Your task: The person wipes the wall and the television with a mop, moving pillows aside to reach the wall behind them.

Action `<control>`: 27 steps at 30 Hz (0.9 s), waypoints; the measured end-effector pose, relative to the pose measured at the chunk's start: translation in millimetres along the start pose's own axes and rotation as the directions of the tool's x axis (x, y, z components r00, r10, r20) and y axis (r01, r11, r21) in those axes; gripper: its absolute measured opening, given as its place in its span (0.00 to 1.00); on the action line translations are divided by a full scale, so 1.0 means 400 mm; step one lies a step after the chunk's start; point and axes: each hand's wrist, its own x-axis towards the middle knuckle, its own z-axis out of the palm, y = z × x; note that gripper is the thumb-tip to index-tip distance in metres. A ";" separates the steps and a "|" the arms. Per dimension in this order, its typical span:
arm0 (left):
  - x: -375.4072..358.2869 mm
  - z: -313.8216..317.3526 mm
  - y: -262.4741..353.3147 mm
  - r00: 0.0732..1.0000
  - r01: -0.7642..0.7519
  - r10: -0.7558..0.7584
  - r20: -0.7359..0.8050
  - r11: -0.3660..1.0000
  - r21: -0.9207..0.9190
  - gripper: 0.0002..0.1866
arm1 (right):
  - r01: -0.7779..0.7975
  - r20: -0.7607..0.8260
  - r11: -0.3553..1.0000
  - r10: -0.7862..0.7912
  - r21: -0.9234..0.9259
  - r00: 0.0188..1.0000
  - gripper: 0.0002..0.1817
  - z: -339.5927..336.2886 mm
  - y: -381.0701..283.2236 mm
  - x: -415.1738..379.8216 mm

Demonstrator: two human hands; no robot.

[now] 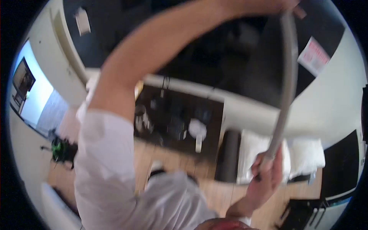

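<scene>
A long, pale grey tube [290, 73] runs bowed from the top edge down the right side of the head view. My left arm stretches up and across, and my left hand [289, 5], blurred and partly cut off, is closed at the tube's upper end. Lower right, my right hand [269, 168] wraps its fingers round the tube's lower end. Between the two hands the tube touches nothing visible.
A dark table [180, 111] holds a white round item [197, 129] and other small things. White cushions [306, 155] lie on a dark sofa at the right. A red-and-white paper [314, 56] is at upper right. Green-and-black equipment [61, 150] stands at left.
</scene>
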 end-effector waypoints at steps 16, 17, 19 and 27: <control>-0.056 -0.010 -0.720 0.994 0.047 -0.073 -0.078 0.953 -0.299 0.15 | -0.088 0.396 0.768 -0.225 0.635 0.890 0.28 0.774 -0.135 0.318; -0.064 -0.010 -0.746 0.995 0.087 -0.096 -0.021 0.959 -0.270 0.20 | -0.073 0.384 0.774 -0.228 0.629 0.895 0.28 0.803 -0.158 0.345; -0.074 -0.032 -0.774 0.998 0.014 -0.028 -0.051 0.967 -0.253 0.22 | -0.028 0.377 0.776 -0.275 0.631 0.884 0.28 0.845 -0.213 0.390; -0.085 -0.016 -0.879 0.992 0.047 -0.017 0.123 0.969 -0.244 0.25 | 0.090 0.370 0.827 -0.342 0.555 0.864 0.27 0.967 -0.245 0.506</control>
